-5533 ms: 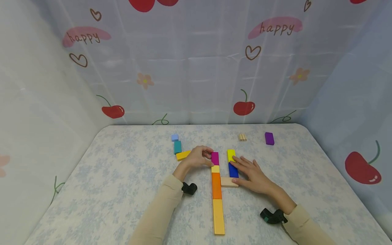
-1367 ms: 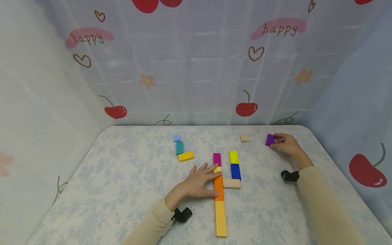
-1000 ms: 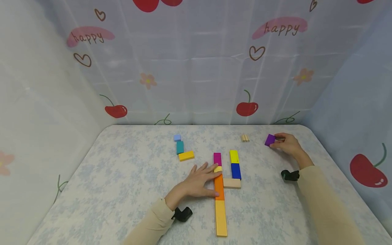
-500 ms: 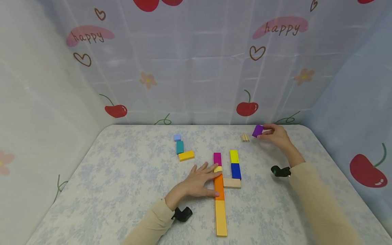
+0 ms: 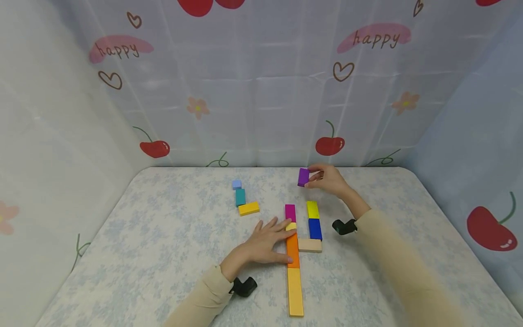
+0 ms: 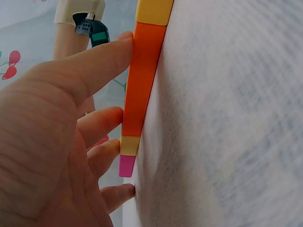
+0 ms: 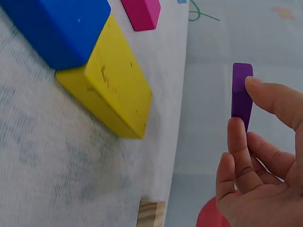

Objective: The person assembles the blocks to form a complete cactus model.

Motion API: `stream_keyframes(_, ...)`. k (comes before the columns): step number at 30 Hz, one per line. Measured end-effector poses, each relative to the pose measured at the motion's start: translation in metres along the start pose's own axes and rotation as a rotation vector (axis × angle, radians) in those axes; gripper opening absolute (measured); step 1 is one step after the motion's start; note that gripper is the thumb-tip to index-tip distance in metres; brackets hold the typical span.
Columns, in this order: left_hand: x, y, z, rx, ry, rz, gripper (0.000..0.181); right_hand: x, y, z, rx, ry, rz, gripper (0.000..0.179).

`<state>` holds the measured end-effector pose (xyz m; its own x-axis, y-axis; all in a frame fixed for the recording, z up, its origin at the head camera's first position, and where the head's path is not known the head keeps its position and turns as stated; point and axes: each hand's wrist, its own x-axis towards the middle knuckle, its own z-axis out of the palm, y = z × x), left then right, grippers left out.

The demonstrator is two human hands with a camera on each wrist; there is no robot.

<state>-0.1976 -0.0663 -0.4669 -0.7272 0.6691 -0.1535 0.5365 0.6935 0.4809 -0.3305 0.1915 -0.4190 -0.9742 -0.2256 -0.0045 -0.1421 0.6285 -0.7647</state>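
Near the back of the table, my right hand (image 5: 332,180) pinches a purple block (image 5: 303,177) between thumb and fingers; in the right wrist view the purple block (image 7: 242,92) is off the table. My left hand (image 5: 263,247) lies with spread fingers against a row of blocks. Its thumb and fingers touch the orange block (image 5: 293,250) and reach the small pale yellow block (image 5: 291,225), partly covering both. A magenta block (image 5: 290,212) heads this row and a long light-orange block (image 5: 295,293) ends it nearest me.
A beige block (image 5: 310,245) juts right from the row, with a blue block (image 5: 315,228) and a bright yellow block (image 5: 312,210) beyond it. Teal (image 5: 240,197), light blue (image 5: 236,184) and golden yellow (image 5: 249,209) blocks lie back left. Striped wood (image 7: 151,213) shows beside the right hand.
My right hand has left the blue and yellow blocks, taken the purple block at the back right, and carried it left. My left hand moved from the magenta block down to the orange one.
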Motion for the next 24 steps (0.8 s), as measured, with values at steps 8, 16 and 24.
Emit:
stream_keyframes(8,0.0,0.0,0.0,-0.002,0.003,-0.003,0.074,0.005,-0.009,0.027,-0.021,-0.095,-0.001,0.061)
stream_keyframes(16,0.001,-0.001,0.002,0.005,0.003,0.003,0.074,0.007,-0.001,0.039,-0.066,-0.137,0.03,0.059)
stream_keyframes(24,0.0,-0.001,0.0,0.008,0.006,0.006,0.074,0.006,0.0,0.043,-0.065,-0.172,0.022,0.058)
